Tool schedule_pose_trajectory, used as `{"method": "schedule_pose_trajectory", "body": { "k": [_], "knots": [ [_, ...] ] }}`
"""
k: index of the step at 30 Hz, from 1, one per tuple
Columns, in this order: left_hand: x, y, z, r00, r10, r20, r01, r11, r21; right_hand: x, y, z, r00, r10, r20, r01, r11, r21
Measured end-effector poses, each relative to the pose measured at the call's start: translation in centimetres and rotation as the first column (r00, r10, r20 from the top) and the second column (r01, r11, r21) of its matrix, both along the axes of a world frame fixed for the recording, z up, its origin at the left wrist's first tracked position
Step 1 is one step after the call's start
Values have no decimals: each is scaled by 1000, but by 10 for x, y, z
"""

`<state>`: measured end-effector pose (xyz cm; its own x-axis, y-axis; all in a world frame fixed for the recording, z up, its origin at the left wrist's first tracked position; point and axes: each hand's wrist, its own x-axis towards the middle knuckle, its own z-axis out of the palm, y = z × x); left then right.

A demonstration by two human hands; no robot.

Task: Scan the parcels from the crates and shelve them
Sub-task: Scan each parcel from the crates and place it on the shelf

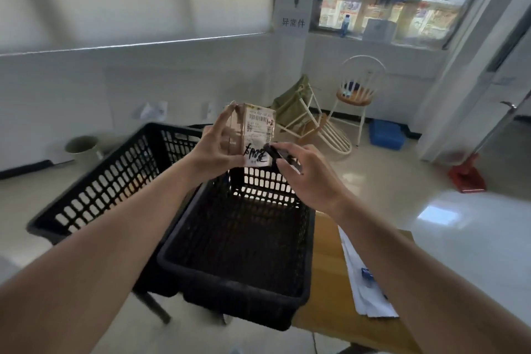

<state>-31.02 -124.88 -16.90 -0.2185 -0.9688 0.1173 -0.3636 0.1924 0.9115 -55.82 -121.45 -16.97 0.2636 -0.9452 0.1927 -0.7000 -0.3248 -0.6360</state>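
While the left hand (214,149) grips a small brown parcel (253,135) by its side, label turned toward the face, it hangs above the nearer of two black crates (247,253), which looks empty. That tilt probably keeps the barcode and the scrawled black writing readable. The right hand (304,172) pinches a dark pen-like object (273,152), possibly a marker, though blur hides its shape, tip touching the label's lower edge. Papers (365,282) lie on the wooden table (324,282) beside the crate.
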Motion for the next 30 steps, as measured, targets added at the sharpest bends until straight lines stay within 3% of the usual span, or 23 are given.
{"method": "schedule_pose_trajectory", "body": {
  "k": [9,17,25,30],
  "knots": [
    [28,148,33,955,236,-181,-235,972,27,66,50,26,922,61,383,-3,989,-150],
    [98,277,42,853,461,-244,-471,882,20,181,120,21,817,277,506,-236,961,-145],
    [193,434,40,667,679,-307,-720,693,-31,314,263,21,661,437,610,-452,881,-141],
    [252,547,35,548,805,-226,-836,534,-123,387,369,15,575,499,648,-548,824,-148]
  ]
}}
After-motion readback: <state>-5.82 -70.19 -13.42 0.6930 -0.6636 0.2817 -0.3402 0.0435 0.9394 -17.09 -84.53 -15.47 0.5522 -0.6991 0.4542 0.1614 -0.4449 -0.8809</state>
